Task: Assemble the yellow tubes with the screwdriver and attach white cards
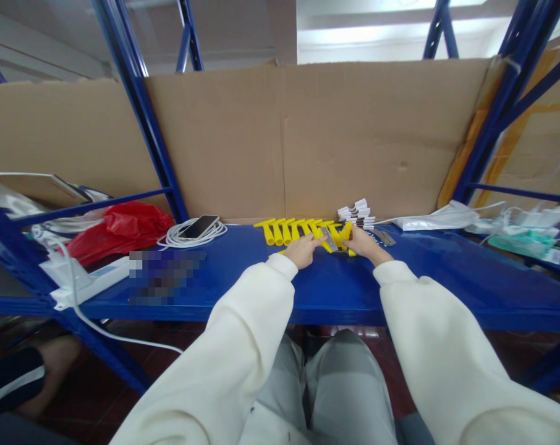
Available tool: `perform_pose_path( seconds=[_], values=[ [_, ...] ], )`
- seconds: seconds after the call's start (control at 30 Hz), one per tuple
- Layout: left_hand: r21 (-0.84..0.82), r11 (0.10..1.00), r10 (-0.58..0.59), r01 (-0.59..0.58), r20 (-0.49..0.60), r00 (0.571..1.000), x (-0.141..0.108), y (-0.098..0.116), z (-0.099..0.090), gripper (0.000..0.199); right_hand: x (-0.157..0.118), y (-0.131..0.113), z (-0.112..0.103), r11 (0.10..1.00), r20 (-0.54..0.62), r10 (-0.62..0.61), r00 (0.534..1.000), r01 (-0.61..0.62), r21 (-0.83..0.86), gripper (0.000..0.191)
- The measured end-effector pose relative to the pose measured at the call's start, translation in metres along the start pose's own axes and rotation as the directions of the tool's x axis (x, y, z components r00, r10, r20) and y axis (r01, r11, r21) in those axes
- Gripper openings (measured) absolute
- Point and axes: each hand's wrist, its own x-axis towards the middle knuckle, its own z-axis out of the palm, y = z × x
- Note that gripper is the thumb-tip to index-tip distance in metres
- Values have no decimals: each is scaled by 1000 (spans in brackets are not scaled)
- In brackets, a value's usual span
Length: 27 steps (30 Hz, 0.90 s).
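Yellow pieces [295,232] rowed | right hand [362,243]: grip around one | left hand [301,251]: at grey blade [329,238], grip unclear

A row of handles [286,232] runs left to right along the far half of the shelf [243,287], with a panel [224,142] standing behind. The left hand [301,250] is on the row's near side, the right hand [363,243] at its right end, and a blade [329,240] lies between them. Beyond the right hand, close to the panel, is a pile of clips [356,214]; strips [384,237] lie just right of that hand. Farther right come a packet [435,217] and some cables [525,219]. Left of the row, well apart, a phone [201,226] rests on a coiled cord [187,243]; left again is a bag [127,228], with a power strip [104,279] nearer.
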Motion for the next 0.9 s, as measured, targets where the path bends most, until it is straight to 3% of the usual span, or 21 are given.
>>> perform_pose_path(
  seconds=[0.13, 0.33, 0.5, 0.7, 0.9],
  values=[
    [-10, 1000, -6, 6, 1, 1000, 0, 0, -1, 57, -1, -2, -5, 1000, 93, 11, 996, -12, 11, 38],
    [-16, 1000, -6, 6, 0, 1000, -1, 1, -1, 56, 2, 2, -5, 999, -22, 31, 999, -31, 6, 28],
    [-10, 1000, -6, 5, -8, 1000, 0, 0, 1, 56, 11, 11, 2, 981, -76, 86, 993, -71, 180, 30],
    [-6, 1000, -5, 5, -3, 1000, 1, -1, 1, 55, 14, 14, 3, 925, -127, 58, 990, -5, 381, 6],
    [-10, 1000, -8, 8, -20, 1000, 1, -1, 2, 56, 3, -4, -9, 861, -122, 217, 968, -131, 492, 31]
  ],
)
